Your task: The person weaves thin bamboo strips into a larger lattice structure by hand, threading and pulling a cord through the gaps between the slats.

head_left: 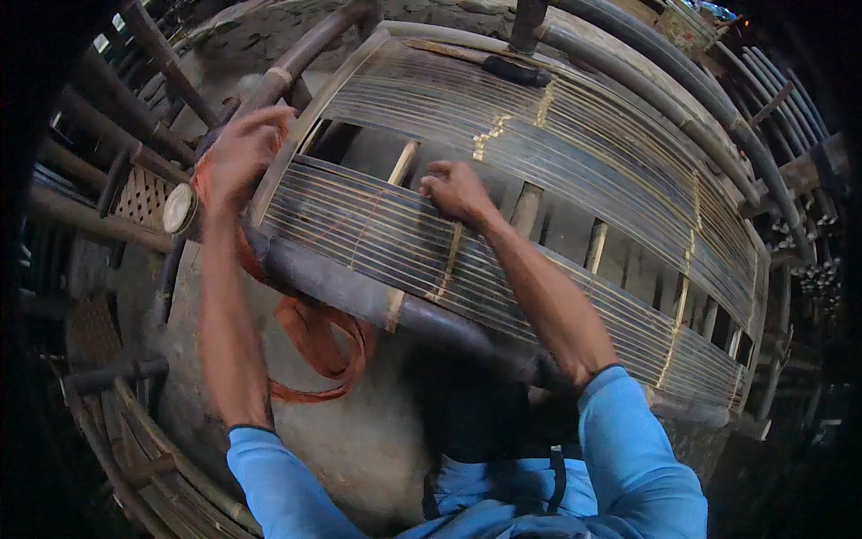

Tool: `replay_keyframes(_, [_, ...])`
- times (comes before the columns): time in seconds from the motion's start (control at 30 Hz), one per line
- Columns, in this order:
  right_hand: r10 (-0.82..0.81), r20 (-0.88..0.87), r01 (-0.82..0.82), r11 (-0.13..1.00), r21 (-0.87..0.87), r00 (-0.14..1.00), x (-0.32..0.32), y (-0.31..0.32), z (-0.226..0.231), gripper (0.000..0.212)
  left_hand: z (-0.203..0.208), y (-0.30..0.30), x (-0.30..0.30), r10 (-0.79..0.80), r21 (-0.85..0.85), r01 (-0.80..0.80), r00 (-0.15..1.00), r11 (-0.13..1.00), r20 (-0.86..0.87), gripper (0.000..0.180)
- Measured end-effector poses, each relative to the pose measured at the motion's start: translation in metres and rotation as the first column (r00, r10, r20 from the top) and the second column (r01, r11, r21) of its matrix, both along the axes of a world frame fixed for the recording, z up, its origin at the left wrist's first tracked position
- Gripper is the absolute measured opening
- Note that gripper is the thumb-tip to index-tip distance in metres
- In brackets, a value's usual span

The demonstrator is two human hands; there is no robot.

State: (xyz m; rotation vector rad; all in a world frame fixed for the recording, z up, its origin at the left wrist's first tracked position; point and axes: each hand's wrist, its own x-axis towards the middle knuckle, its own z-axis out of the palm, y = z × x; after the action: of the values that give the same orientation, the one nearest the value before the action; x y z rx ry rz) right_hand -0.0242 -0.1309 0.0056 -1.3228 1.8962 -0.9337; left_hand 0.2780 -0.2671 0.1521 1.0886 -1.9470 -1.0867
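A bamboo bench (359,292) with a panel of thin dark slats (377,211) spans the view in front of me. My left hand (242,157) is at its left end, fingers curled around a reddish-orange cord (204,180); motion blurs it slightly. That cord runs down past the bench's front rail to a loose coil (346,346) hanging below. Over the gap between two slat sections, my right hand (456,190) is closed in a pinch. What lies in its fingertips is too small to make out. A thin red strand (366,218) crosses the slats left of it.
A tool with a black end (516,71) and a long tan part lies on the far slats. Bamboo rails (664,67) rise along the back. At left are a round pale-topped container (179,208) and a woven lattice panel (142,193). Bamboo poles (180,449) lie lower left.
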Motion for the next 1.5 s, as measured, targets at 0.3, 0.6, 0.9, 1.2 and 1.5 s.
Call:
replay_keyframes(0.3, [-0.078, -0.004, 0.075, 0.943, 0.324, 0.997, 0.057, -0.045, 0.009, 0.035, -0.144, -0.005, -0.123, 0.095, -0.200, 0.048, 0.759, 0.979, 0.644, 0.014])
replay_keyframes(0.6, [-0.035, 0.423, 0.086, 0.991, -0.100, 0.905, 0.043, -0.011, 0.023, 0.027, -0.067, 0.002, -0.073, -0.107, 0.265, 0.054, 0.976, 0.963, 0.187, 0.047])
replay_keyframes(0.9, [0.259, 0.062, -0.229, 0.924, -0.308, 0.964, 0.060, 0.018, 0.056, 0.030, -0.084, 0.071, -0.033, -0.140, 0.199, 0.167, 0.980, 0.966, -0.142, 0.061])
replay_keyframes(1.2, [0.043, -0.093, -0.034, 0.995, 0.097, 0.995, -0.001, 0.045, 0.023, 0.053, -0.092, 0.174, 0.209, 0.475, 0.119, -0.480, 0.877, 0.869, 0.067, 0.025])
replay_keyframes(1.5, [0.177, -0.096, -0.165, 0.979, 0.118, 0.980, -0.002, 0.050, 0.021, 0.047, -0.098, 0.228, 0.282, 0.736, -0.640, -0.363, 0.329, 0.677, 0.591, 0.026])
